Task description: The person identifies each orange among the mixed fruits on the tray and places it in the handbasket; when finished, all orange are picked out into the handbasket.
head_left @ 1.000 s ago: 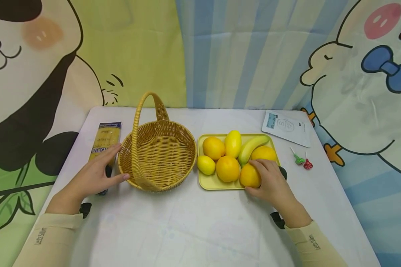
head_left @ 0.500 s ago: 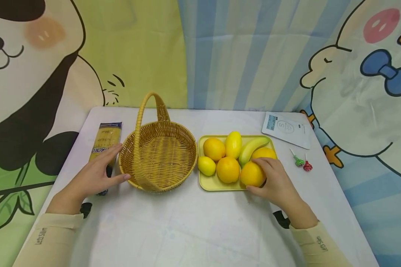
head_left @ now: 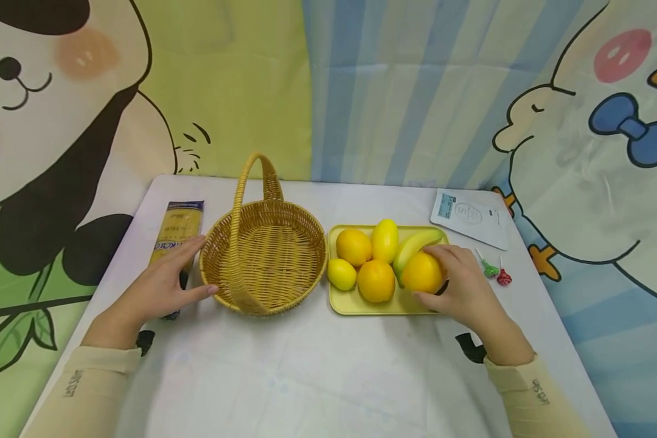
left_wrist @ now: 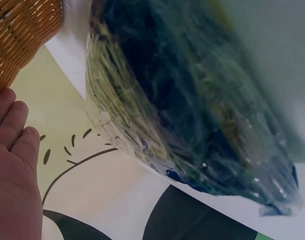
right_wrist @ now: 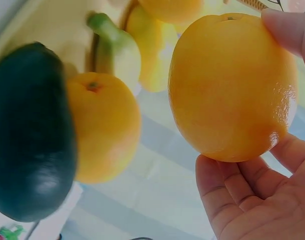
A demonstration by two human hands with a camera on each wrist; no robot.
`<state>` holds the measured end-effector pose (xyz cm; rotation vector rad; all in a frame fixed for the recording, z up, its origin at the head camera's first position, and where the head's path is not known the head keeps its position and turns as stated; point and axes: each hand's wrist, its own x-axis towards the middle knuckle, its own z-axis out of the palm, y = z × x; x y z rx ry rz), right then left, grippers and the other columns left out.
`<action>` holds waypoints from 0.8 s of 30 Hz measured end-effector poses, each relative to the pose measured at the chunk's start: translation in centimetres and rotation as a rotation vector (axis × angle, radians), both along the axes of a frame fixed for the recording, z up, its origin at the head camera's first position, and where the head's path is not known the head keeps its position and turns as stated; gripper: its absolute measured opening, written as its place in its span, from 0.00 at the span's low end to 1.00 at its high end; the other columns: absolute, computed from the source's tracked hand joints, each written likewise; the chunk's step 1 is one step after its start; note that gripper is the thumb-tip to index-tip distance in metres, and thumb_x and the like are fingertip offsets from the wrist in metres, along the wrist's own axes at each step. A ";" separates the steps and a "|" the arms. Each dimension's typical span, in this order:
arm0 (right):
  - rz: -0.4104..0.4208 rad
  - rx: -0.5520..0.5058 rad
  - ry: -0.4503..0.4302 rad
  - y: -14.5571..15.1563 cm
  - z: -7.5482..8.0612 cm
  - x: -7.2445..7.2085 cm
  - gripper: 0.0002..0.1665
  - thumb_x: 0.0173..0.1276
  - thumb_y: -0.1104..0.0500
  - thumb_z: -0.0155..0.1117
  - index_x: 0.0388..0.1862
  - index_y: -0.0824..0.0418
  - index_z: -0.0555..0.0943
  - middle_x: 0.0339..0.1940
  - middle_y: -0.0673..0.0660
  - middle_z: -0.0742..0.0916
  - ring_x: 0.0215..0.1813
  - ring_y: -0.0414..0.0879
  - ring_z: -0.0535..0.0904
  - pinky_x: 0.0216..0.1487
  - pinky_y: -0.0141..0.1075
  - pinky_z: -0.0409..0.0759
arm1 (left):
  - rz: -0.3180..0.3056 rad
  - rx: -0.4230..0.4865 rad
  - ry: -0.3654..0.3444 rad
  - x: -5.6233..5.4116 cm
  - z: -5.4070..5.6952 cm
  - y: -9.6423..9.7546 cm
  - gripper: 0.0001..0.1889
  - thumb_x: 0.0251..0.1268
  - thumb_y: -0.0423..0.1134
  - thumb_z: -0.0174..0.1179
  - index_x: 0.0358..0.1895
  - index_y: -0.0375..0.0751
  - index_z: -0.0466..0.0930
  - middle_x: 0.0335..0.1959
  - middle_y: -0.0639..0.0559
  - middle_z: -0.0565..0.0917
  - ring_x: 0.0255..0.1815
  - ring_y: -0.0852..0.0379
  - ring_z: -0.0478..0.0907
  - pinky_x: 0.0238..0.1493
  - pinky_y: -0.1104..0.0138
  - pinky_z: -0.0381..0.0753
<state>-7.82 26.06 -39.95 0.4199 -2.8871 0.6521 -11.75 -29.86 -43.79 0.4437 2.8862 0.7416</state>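
My right hand [head_left: 465,286] holds an orange [head_left: 423,273] between thumb and fingers, above the right part of a yellow tray [head_left: 356,308]. In the right wrist view, another orange [right_wrist: 105,125] and a dark green, smooth oval thing [right_wrist: 32,130] lie beside it; the head view mostly hides both. On the tray are a banana [head_left: 414,244], a yellow lemon-like fruit [head_left: 385,241], a smaller lemon [head_left: 342,274] and two more oranges [head_left: 376,280]. Fingers extended, my left hand [head_left: 161,283] touches the left rim of a wicker basket [head_left: 274,261] with nothing inside.
A pasta packet [head_left: 177,228] lies left of the basket, partly under my left hand. Behind the tray is a white pouch [head_left: 471,216], with a green lollipop [head_left: 490,269] and a red lollipop [head_left: 504,277] to the right. The basket handle [head_left: 238,231] arches upward.
My right hand has raised the orange off the tray and shifted it slightly right, covering the orange behind. The left hand stays at the basket. The head view has shifted a little.
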 end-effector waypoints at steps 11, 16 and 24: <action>-0.008 0.025 -0.006 -1.5 2.2 -1.3 0.49 0.50 0.54 0.87 0.71 0.59 0.76 0.69 0.63 0.79 0.70 0.62 0.70 0.66 0.67 0.78 | -0.010 0.001 0.001 0.1 -0.2 -0.2 0.59 0.59 0.69 0.70 0.86 0.50 0.49 0.87 0.42 0.55 0.85 0.31 0.53 0.76 0.27 0.58; -0.009 0.027 -0.022 -2.3 2.9 -1.8 0.48 0.52 0.53 0.86 0.71 0.58 0.76 0.71 0.62 0.78 0.70 0.62 0.70 0.66 0.67 0.78 | -0.014 0.005 0.001 0.1 -0.2 -0.2 0.59 0.59 0.69 0.70 0.86 0.49 0.49 0.86 0.41 0.55 0.85 0.31 0.53 0.76 0.27 0.58; 0.019 0.003 -0.036 -3.8 3.9 -2.6 0.47 0.53 0.53 0.86 0.72 0.58 0.75 0.70 0.60 0.78 0.71 0.60 0.69 0.69 0.64 0.78 | -0.003 -0.002 -0.013 0.0 -0.4 -0.3 0.59 0.59 0.71 0.69 0.87 0.51 0.48 0.87 0.42 0.55 0.85 0.30 0.53 0.77 0.28 0.57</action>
